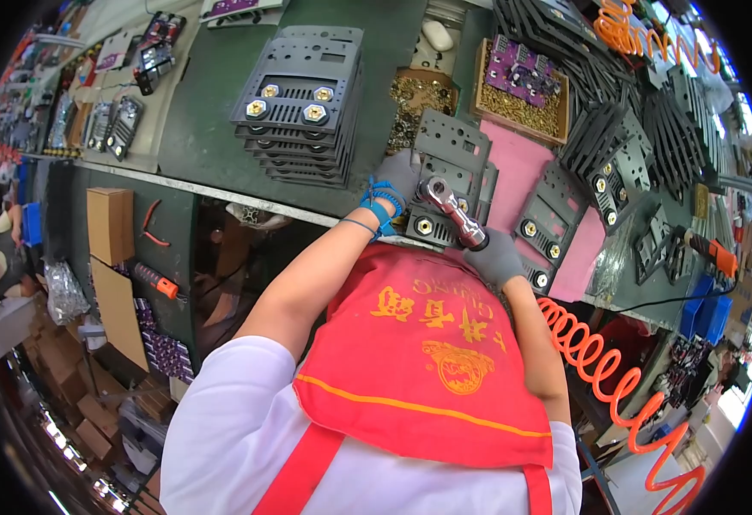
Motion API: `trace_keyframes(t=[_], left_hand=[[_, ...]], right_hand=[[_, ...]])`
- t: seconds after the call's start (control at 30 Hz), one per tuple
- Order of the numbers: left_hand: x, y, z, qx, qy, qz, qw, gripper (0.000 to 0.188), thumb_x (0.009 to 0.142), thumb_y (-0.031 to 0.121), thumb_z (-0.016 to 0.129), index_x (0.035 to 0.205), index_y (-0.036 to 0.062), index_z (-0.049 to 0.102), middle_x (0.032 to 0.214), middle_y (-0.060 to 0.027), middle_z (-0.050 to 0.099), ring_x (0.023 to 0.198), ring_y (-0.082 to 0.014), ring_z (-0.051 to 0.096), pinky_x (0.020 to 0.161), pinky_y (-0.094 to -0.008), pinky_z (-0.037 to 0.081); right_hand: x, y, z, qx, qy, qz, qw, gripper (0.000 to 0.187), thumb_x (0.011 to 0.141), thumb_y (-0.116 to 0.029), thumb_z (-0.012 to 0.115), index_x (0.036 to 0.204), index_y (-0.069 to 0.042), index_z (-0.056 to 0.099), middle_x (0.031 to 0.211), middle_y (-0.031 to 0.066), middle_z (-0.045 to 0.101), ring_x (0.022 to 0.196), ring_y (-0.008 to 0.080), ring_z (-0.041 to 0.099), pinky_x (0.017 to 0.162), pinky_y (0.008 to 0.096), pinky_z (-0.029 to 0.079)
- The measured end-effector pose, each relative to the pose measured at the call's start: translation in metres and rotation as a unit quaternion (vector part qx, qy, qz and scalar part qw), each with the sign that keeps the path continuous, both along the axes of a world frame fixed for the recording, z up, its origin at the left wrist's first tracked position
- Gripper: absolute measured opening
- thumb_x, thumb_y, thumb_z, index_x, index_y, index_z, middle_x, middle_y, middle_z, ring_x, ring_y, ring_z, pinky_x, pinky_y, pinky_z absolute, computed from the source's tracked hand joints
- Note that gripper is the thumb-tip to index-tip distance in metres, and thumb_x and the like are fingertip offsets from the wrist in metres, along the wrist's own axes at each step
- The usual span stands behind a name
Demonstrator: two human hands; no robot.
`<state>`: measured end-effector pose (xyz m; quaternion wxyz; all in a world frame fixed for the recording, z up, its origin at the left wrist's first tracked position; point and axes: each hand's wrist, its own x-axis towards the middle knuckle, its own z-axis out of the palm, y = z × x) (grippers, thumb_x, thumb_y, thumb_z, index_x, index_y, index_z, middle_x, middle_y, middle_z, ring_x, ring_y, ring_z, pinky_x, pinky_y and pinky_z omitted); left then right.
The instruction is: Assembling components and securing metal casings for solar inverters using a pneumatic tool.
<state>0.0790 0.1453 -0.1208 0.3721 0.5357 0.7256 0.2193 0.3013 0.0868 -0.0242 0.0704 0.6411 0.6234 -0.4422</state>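
Note:
My right hand (498,260), in a grey glove, is closed round the handle of a red and silver ratchet wrench (455,212). The wrench head lies over a dark grey perforated metal plate (451,142) at the bench's near edge. My left hand (401,174), gloved too, with a blue band at the wrist, grips the plate's left side; its fingertips are partly hidden. A hex nut with a brass centre (424,226) sits at the plate's near left corner. The wrench covers part of the plate.
Left of my hands rises a stack of similar plates (303,77). Behind are loose brass parts (419,94) and a wooden box (522,124) with purple circuit boards. More plates (625,137) pile up at right. An orange coiled hose (603,369) hangs beside my right arm.

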Motion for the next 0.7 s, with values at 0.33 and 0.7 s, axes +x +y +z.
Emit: trace_keyframes(t=[0.33, 0.7], left_hand=[[0.007, -0.001, 0.012, -0.019, -0.014, -0.002, 1.000, 0.037, 0.097, 0.033, 0.043, 0.101, 0.0012, 0.062, 0.093, -0.0272, 0.063, 0.089, -0.0462, 0.058, 0.077, -0.0507, 0.047], [0.026, -0.016, 0.011, 0.032, 0.039, 0.056, 0.997, 0.038, 0.097, 0.034, 0.043, 0.092, 0.0022, 0.062, 0.088, -0.0254, 0.063, 0.085, -0.0457, 0.058, 0.074, -0.0523, 0.046]], right_hand=[[0.004, -0.007, -0.006, -0.013, -0.007, -0.016, 1.000, 0.042, 0.070, -0.032, 0.068, 0.105, -0.009, 0.067, 0.091, 0.0203, 0.068, 0.088, 0.0363, 0.065, 0.077, 0.0412, 0.050], [0.015, -0.019, -0.007, -0.004, -0.019, -0.026, 0.999, 0.044, 0.069, -0.035, 0.070, 0.103, -0.007, 0.068, 0.090, 0.0215, 0.068, 0.089, 0.0373, 0.065, 0.079, 0.0416, 0.050]])
